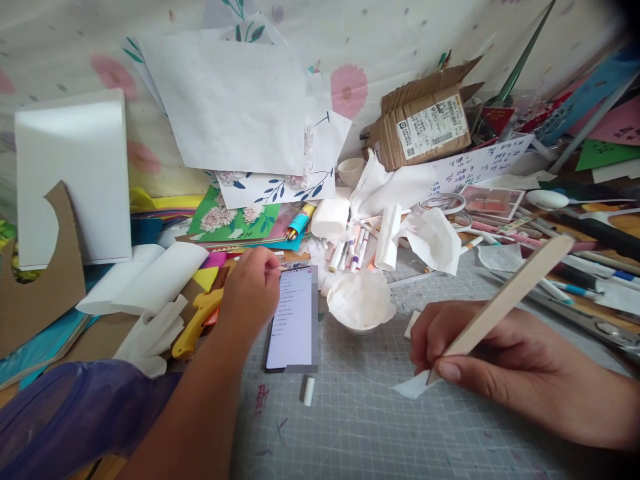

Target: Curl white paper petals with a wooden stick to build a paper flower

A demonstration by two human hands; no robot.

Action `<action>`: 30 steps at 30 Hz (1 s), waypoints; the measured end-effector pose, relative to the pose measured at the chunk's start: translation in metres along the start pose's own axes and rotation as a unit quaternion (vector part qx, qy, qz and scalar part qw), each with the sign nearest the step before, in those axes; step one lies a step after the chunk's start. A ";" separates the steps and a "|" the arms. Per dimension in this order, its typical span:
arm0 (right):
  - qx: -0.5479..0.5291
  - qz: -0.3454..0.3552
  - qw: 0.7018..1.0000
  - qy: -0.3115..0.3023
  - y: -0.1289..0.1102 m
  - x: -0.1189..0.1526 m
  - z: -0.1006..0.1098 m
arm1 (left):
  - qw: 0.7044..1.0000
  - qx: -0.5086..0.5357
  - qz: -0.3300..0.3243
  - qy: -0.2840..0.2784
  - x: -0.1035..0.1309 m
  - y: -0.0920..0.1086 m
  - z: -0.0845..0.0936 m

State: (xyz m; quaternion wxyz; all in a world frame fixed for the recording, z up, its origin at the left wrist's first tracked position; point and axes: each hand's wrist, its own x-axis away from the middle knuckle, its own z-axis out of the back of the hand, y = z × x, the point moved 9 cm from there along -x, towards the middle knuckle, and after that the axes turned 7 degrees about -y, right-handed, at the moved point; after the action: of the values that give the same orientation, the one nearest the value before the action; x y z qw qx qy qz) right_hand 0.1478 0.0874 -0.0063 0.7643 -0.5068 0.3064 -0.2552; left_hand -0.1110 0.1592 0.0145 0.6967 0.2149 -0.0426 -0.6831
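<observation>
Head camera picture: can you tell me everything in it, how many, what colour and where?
Cutting mat: 1, grey, front middle
Phone: 1, dark edge and pale screen, on the mat
Bowl: 1, white, paper-lined, right of the phone
Small cylinder: 1, white, nearer than the phone
Wooden stick: 1, pale, front right
Paper scrap: 1, white, at the stick's lower end
Markers: several, white and coloured, behind the bowl
Green card: 1, green, left of the markers
Cardboard box: 1, brown, back right
Yellow tool: 1, yellow, left side
Jumbled tools: too many to count, mixed, far right
Left hand: 1, bare, beside the phone
Right hand: 1, bare, holding the stick
</observation>
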 end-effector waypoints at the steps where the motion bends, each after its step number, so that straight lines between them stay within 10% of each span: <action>1: 0.000 0.001 1.000 0.003 -0.001 0.000 0.000 | 0.999 0.020 -0.020 0.038 0.008 0.009 0.011; 5: -0.016 0.002 1.000 0.027 -0.001 -0.002 0.004 | 0.962 0.172 -0.195 0.081 0.057 0.066 0.031; 9: -0.049 0.012 0.997 0.058 0.002 -0.002 0.011 | 0.934 0.217 -0.272 -0.077 0.094 0.108 -0.002; 18: -0.154 0.040 0.986 0.047 0.002 -0.004 0.003 | 0.920 0.262 -0.145 -0.253 0.099 0.104 -0.052; 30: -0.221 0.048 0.974 0.033 0.001 -0.005 0.001 | 0.795 0.444 0.037 -0.412 0.116 0.101 -0.087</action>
State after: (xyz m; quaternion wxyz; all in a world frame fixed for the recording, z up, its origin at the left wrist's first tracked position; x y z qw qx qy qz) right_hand 0.1457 0.0918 -0.0057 0.6343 -0.6393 0.4039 -0.1608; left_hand 0.0212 0.0646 -0.0554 0.4665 0.1971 -0.6317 -0.5870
